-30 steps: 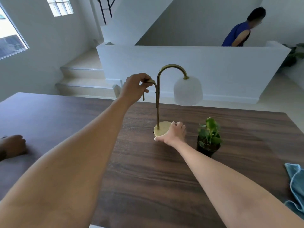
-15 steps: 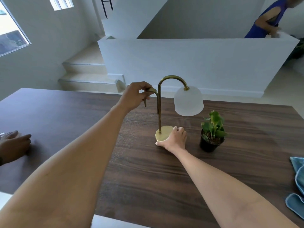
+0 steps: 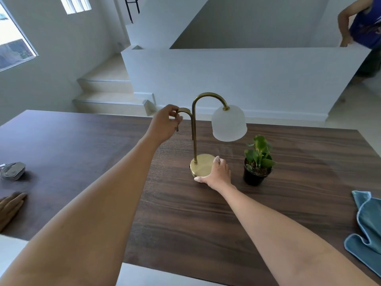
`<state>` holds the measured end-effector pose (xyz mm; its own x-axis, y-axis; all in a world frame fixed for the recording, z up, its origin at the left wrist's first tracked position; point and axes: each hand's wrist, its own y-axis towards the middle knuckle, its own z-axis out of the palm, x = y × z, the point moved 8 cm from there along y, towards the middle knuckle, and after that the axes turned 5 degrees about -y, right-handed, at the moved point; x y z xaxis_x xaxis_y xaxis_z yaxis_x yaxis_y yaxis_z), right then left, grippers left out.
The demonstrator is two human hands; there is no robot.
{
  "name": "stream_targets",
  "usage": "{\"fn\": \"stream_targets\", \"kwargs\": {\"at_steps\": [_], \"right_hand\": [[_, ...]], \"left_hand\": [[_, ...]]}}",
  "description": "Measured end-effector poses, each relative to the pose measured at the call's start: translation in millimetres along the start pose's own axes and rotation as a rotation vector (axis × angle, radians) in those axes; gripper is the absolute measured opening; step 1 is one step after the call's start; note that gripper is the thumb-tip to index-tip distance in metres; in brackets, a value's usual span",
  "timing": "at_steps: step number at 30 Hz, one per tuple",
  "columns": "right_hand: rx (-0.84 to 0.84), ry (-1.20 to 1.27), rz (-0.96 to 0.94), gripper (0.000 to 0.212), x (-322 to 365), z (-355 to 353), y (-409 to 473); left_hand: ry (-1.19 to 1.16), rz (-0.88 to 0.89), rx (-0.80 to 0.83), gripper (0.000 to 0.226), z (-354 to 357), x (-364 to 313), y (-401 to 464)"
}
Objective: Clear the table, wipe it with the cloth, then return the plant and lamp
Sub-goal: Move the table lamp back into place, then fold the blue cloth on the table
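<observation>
Forearms are reaching out from the near edge across the dark wooden table (image 3: 185, 223). At three o'clock, at the table's right edge, a blue cloth (image 3: 367, 230) is lying crumpled. At nine o'clock another person's hand (image 3: 11, 205) is lying flat on the wood, and just beyond it a small grey bundle (image 3: 12, 170) is sitting; what it is cannot be told from this view. Further in, toward twelve o'clock, the right hand (image 3: 216, 174) is cupping the near right side of the lamp's round brass base, fingers curved against its rim, thumb stretched along the front. The lamp (image 3: 206, 133) is standing upright on the table near its middle, its frosted white shade hanging to the right. At two o'clock from the base, near but apart, the plant (image 3: 257, 162) is sitting in its black pot. Higher up, the left hand (image 3: 165, 124) is closing thumb and fingers around the short curved brass arm on the lamp's left side. Beyond the table, steps are rising at eleven o'clock, and a person in a blue top (image 3: 365, 23) is leaning on the white half wall (image 3: 237, 75) at one o'clock.
</observation>
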<state>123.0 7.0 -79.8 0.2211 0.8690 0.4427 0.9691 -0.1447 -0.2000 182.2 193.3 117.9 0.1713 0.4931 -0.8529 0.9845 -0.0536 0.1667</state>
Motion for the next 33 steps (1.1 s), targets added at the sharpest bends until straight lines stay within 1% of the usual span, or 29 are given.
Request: {"fn": "stream_targets", "kwargs": {"at_steps": [3, 5, 7, 10, 13, 15, 17, 21, 27, 30, 33], "right_hand": [[-0.001, 0.02, -0.052, 0.123, -6.7, -5.3, -12.6], [-0.003, 0.017, -0.09, 0.111, -9.7, -9.1, -21.5], [0.014, 0.014, -0.12, 0.097, -13.7, -13.0, -31.3], [0.049, 0.026, -0.175, 0.079, -19.8, -22.7, -51.6], [0.065, 0.113, -0.207, 0.06, -34.4, -37.3, -71.6], [0.062, 0.167, -0.181, 0.047, -53.0, -50.1, -85.3], [0.056, 0.209, -0.14, 0.039, -75.3, -65.1, -99.6], [0.029, 0.236, -0.053, 0.031, -123.8, -97.3, -130.4], [-0.087, 0.232, 0.05, 0.024, -204.2, -149.8, -167.1], [-0.131, 0.219, 0.052, 0.02, -245.0, -175.9, -169.3], [-0.164, 0.221, 0.049, 0.016, -285.5, -201.3, -163.8]], "left_hand": [[0.07, -0.135, -0.03, 0.046, 9.6, 20.9, -25.5], [0.139, -0.231, -0.018, 0.051, 19.1, 42.7, -47.6], [0.217, -0.319, 0.029, 0.048, 32.8, 61.4, -72.7], [0.342, -0.35, 0.151, 0.036, 58.4, 72.1, -106.3], [0.376, -0.308, 0.235, 0.035, 83.4, 66.9, -123.7], [0.389, -0.26, 0.286, 0.03, 103.4, 56.4, -130.8], [0.359, -0.228, 0.333, 0.023, 124.8, 41.7, -138.4], [0.275, -0.172, 0.442, 0.027, 169.1, 6.9, -155.9], [0.227, -0.12, 0.561, 0.022, 235.0, -48.5, -171.8], [0.164, -0.116, 0.561, 0.024, 270.0, -72.7, -175.8], [0.127, -0.113, 0.542, 0.02, 309.5, -92.2, -174.5]]}}
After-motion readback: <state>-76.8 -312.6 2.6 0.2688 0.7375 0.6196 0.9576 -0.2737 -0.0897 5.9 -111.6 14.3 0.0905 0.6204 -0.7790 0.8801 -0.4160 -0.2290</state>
